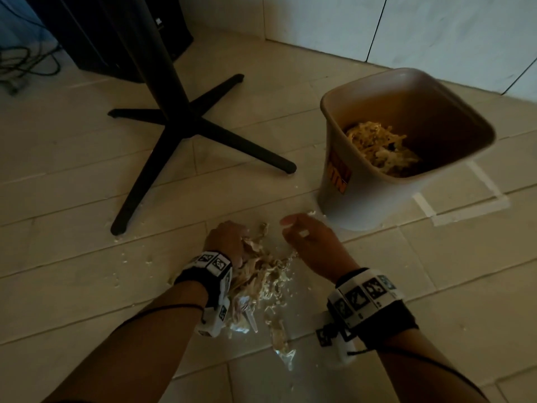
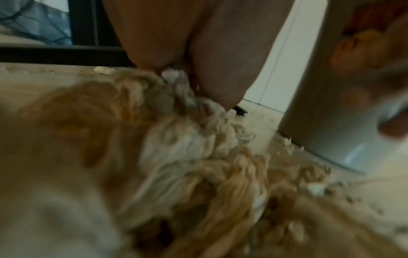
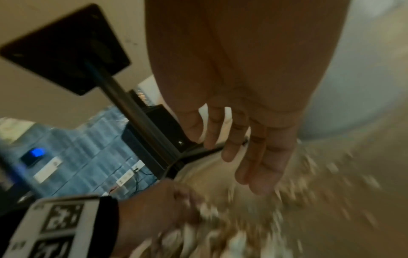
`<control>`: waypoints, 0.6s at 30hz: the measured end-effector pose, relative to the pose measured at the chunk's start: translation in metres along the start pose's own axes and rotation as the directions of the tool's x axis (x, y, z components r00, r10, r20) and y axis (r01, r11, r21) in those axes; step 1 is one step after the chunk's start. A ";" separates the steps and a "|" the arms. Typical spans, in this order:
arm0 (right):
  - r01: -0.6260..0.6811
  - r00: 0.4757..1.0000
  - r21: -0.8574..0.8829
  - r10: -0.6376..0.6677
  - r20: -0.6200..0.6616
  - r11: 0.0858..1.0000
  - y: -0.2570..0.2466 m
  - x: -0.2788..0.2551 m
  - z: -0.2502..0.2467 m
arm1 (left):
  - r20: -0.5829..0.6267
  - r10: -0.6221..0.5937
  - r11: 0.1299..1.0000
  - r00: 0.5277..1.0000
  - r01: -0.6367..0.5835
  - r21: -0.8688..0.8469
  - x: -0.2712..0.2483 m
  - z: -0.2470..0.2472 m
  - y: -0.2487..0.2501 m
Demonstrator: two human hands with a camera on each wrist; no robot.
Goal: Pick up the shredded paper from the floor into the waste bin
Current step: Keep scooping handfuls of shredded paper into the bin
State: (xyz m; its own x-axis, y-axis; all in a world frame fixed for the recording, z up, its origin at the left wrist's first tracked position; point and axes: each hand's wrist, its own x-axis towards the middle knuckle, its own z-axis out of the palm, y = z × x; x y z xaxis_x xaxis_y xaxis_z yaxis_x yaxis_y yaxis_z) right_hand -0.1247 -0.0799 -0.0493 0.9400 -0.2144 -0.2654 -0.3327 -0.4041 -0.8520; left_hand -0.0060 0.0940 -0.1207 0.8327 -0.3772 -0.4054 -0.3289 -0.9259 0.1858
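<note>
A: Where is the shredded paper (image 1: 261,282)?

B: Most of it lies in a loose heap on the tiled floor (image 1: 87,175), between the person's 2 forearms, with small scraps scattered around it. A second clump already sits inside the waste bin (image 1: 360,199), low against its bottom.

A: And the bin itself?

B: It stands upright on the floor, just beyond the right hand (image 1: 308,239), near the wall. Its side carries orange lettering.

A: What is the left hand (image 1: 226,241) doing?

B: It is down on the far-left edge of the heap, fingers curled into the strands. The left wrist view is blurred, but it shows paper bunched right under the fingers (image 2: 220,69).

A: The right hand?

B: Its fingers (image 3: 262,157) are straight and slightly spread, holding nothing. In the right wrist view they point down toward the scattered paper, and I cannot tell whether the tips touch it. A small scrap sticks to the back of that hand in the head view.

A: Anything else nearby?

B: A black table base (image 1: 186,123) with 4 feet stands to the left of the bin, well beyond the heap. Both wrists wear bands with black-and-white markers.
</note>
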 end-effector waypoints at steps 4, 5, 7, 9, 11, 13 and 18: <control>-0.387 0.922 0.389 0.353 0.158 0.836 0.014 -0.012 0.019 | -0.197 -0.026 0.955 0.980 -0.034 -0.294 -0.007 -0.019 0.009; -0.461 0.887 0.471 0.407 0.218 0.752 0.016 -0.015 0.023 | -0.252 -0.036 0.931 0.967 -0.059 -0.359 -0.011 -0.025 0.016; -0.543 0.837 0.590 0.442 0.323 0.597 0.018 -0.018 0.032 | -0.354 -0.042 0.885 0.934 -0.130 -0.447 -0.018 -0.035 0.030; -0.580 0.805 0.691 0.436 0.403 0.432 0.019 -0.019 0.038 | -0.407 -0.068 0.817 0.911 -0.184 -0.547 -0.025 -0.040 0.044; -0.588 0.795 0.758 0.376 0.476 0.284 0.016 -0.018 0.040 | -0.451 -0.075 0.769 0.890 -0.236 -0.594 -0.034 -0.042 0.060; -0.588 0.789 0.796 0.315 0.527 0.143 0.010 -0.017 0.040 | -0.475 -0.074 0.736 0.877 -0.273 -0.619 -0.046 -0.039 0.076; -0.412 0.878 0.911 0.259 0.404 -0.021 0.017 -0.010 0.037 | -0.494 0.049 0.741 0.868 -0.363 -0.565 -0.073 -0.011 0.097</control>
State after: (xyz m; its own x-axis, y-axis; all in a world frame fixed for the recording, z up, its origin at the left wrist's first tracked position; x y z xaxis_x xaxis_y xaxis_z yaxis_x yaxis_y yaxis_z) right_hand -0.1371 -0.0522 -0.0778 0.7693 0.0661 -0.6355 -0.3120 0.9069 -0.2833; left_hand -0.0939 0.0319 -0.0637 0.9267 -0.3625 0.0991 -0.2945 -0.5368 0.7906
